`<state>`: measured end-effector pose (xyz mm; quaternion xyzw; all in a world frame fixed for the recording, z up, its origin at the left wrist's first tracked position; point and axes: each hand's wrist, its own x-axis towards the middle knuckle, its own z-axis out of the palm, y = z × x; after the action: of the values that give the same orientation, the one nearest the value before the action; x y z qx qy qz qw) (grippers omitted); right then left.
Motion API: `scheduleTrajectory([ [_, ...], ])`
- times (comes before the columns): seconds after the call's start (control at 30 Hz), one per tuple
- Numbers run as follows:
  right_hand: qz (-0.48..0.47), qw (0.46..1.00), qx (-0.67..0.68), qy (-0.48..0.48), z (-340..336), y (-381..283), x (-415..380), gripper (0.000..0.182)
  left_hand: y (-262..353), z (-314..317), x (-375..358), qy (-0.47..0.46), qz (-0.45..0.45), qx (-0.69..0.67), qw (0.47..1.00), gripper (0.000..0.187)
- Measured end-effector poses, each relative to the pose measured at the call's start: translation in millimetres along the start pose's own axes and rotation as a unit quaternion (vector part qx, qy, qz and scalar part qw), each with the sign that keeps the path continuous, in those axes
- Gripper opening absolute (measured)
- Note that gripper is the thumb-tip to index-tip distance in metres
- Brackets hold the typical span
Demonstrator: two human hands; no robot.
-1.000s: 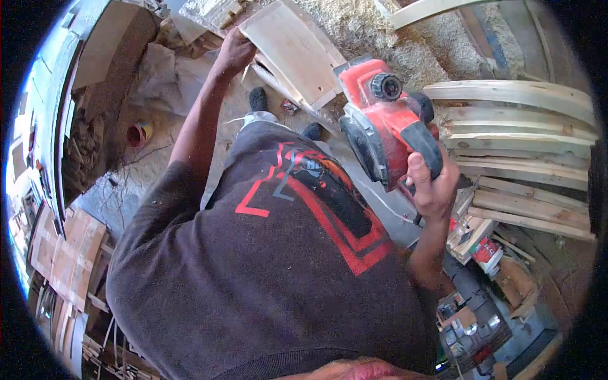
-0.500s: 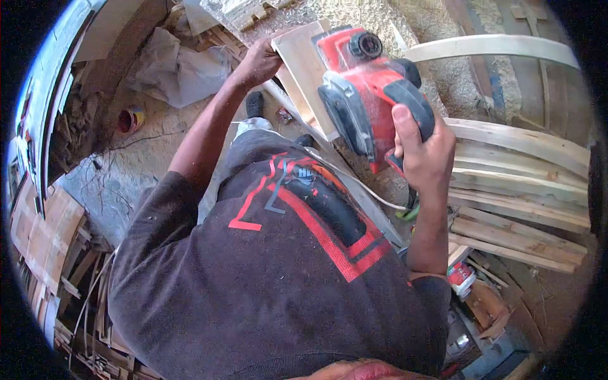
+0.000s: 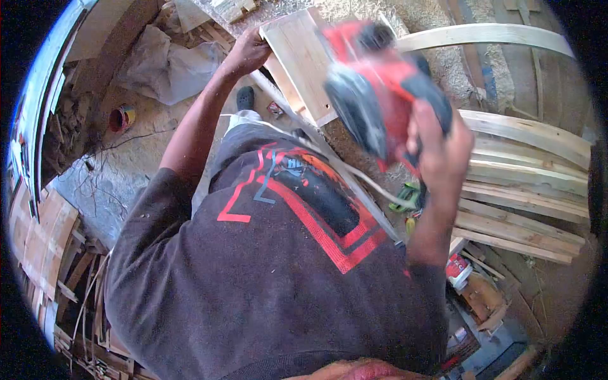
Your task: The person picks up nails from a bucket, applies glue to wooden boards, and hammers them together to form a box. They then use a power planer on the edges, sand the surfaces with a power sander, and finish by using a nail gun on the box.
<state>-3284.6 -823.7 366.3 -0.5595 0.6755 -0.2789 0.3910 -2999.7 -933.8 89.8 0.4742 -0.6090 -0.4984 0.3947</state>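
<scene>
My right hand (image 3: 440, 145), smeared by motion, is wrapped around the rear handle of a red and black electric planer (image 3: 386, 95). The planer is blurred too and tilted in the air just right of a pale wooden box-like piece (image 3: 301, 66). My left hand (image 3: 250, 50) grips the far left corner of that piece, its fingers partly hidden behind the edge. A small dark hole shows near the wood's near end, and a second board face is visible along its left side.
Curved pale wood strips (image 3: 519, 177) lie stacked at the right, with one longer strip (image 3: 487, 36) above them. Wood shavings cover the ground at the top. A pale cable (image 3: 351, 174) crosses near my legs, beside a green tool (image 3: 405, 197). A small can (image 3: 122, 118) lies at left.
The planer and my right hand have swung right and slightly down, away from the wooden piece, baring more of its face. My left hand keeps its grip, shifted slightly left in view.
</scene>
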Motion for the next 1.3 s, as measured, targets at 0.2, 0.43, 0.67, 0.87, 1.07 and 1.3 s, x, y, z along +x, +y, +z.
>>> scheduleTrajectory([
  [0.2,0.045,0.998,-0.021,0.029,-55,46,-88,0.036,-27,-2,5,0.005,0.035,-0.011,0.999,0.025],
  [0.43,0.027,0.999,-0.041,0.023,-26,83,-93,0.042,-1,-2,3,0.006,0.035,0.018,0.999,0.024],
  [0.67,0.040,0.998,-0.054,-0.017,-8,51,-48,0.040,21,-5,-1,-0.032,-0.020,-0.014,0.999,0.035],
  [0.87,0.036,0.998,-0.051,-0.026,27,9,13,0.044,10,-6,3,-0.017,0.015,0.015,1.000,0.040],
  [1.07,-0.115,0.991,-0.067,-0.018,65,-17,86,0.051,28,-5,-1,-0.019,0.036,-0.027,0.999,0.039],
  [1.3,-0.036,0.999,0.032,-0.004,17,-13,41,0.047,3,-3,0,0.008,0.032,0.032,0.999,0.033],
])
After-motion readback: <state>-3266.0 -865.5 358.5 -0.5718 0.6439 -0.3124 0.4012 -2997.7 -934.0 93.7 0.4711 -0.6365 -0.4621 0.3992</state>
